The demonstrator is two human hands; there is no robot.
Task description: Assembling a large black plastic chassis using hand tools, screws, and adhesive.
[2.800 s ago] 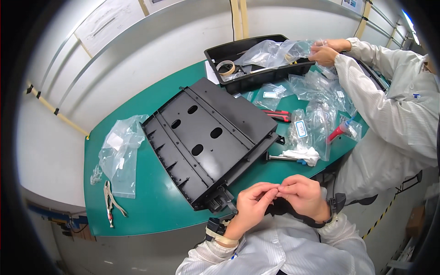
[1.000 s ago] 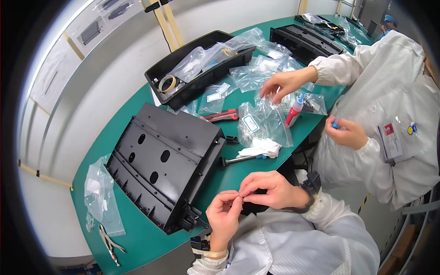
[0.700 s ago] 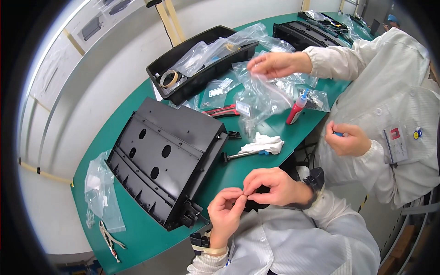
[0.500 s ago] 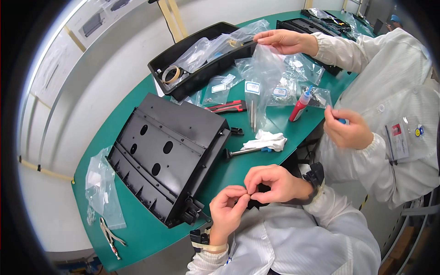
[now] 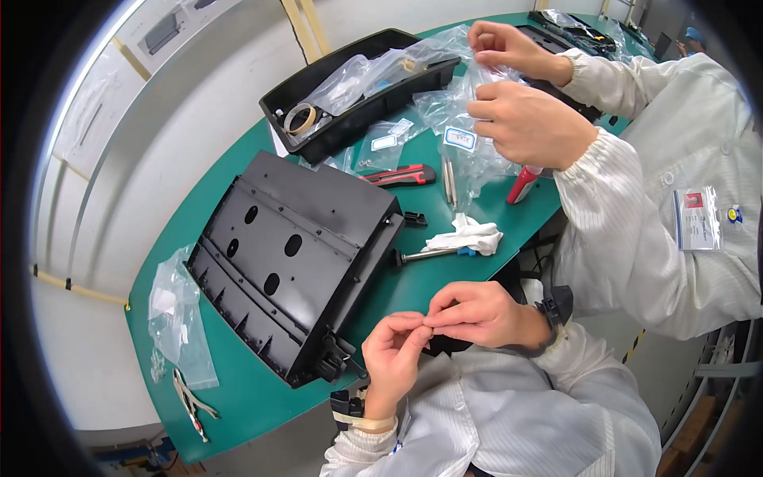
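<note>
My left hand [image 5: 395, 350] and my right hand [image 5: 474, 313] meet fingertip to fingertip just off the near edge of the green table [image 5: 238, 389]. They pinch something very small between them; it is too small to make out. A large black plastic panel [image 5: 294, 254] with several oval holes lies on the table just beyond my left hand. A white cloth [image 5: 473, 236] and a metal screwdriver with a blue tip [image 5: 429, 255] lie beyond my right hand.
A co-worker in a white coat on the right holds a clear plastic bag [image 5: 465, 139] with both hands. A black tray [image 5: 358, 87] with bags and a tape roll stands at the back. A red utility knife [image 5: 401, 174], a red tool [image 5: 522, 184], a bag [image 5: 179, 318] and pliers [image 5: 191, 401] lie about.
My view has swung toward the left and closer. The co-worker's hands came together on a plastic bag. My own hands stay pinched together in the same place.
</note>
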